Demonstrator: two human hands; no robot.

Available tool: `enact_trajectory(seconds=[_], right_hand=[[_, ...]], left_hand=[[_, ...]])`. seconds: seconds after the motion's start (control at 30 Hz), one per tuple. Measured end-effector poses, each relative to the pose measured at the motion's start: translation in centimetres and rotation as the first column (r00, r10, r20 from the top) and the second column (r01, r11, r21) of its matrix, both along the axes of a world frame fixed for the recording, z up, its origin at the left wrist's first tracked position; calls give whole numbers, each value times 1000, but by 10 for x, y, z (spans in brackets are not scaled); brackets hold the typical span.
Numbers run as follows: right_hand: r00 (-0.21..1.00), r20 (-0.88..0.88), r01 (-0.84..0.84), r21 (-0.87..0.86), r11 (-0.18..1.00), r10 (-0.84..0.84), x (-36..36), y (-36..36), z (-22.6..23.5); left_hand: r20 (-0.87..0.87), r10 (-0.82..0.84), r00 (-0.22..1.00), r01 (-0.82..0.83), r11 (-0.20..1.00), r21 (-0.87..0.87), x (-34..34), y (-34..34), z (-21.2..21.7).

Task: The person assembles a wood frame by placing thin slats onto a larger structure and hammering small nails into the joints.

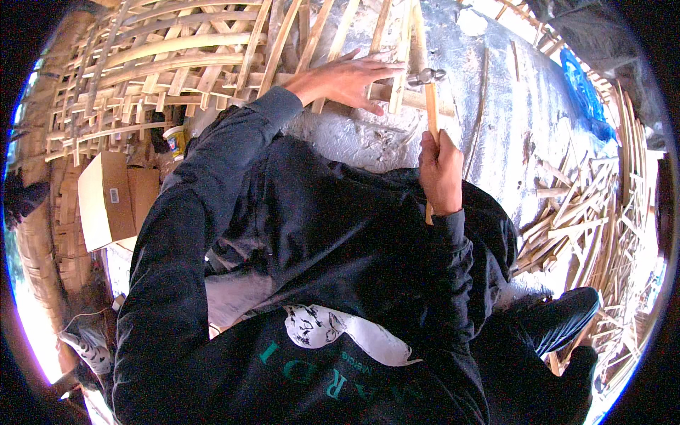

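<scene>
My left hand (348, 79) lies flat, fingers spread, on crossed bamboo strips (388, 42) of a lattice, pressing them onto the grey ground. My right hand (440, 170) grips the wooden handle of a hammer (430, 95). The hammer's metal head sits just right of my left fingertips, over the point where a horizontal strip crosses an upright one. Dark sleeves cover both forearms.
A woven bamboo lattice panel (156, 64) spreads over the upper left. An open cardboard box (106, 198) and a small tub (175, 139) stand at the left. Loose bamboo offcuts (588, 212) pile at the right, a blue sheet (584, 88) beyond. My dark shoe (559, 319) shows lower right.
</scene>
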State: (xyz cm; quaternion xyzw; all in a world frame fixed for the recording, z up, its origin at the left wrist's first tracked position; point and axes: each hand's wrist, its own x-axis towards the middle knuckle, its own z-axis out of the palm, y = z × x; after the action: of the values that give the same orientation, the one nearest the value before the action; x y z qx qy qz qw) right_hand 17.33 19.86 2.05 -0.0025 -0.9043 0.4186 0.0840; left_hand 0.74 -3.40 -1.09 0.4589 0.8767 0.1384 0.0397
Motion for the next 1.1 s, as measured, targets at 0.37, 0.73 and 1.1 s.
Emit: enact_trajectory(seconds=[0.37,0.73,1.1], right_hand=[[1000,-15,-13,99,995,15,2,-11,10],[1000,25,-9,150,989,5,5,-17,8],[999,-41,-5,114,993,10,15,-17,1]], left_hand=[[14,-25,1000,23,989,144,-3,2,-12],[-94,-17,995,30,990,136,-7,-1,-20],[-84,-26,996,41,983,178,-4,4,-20]])
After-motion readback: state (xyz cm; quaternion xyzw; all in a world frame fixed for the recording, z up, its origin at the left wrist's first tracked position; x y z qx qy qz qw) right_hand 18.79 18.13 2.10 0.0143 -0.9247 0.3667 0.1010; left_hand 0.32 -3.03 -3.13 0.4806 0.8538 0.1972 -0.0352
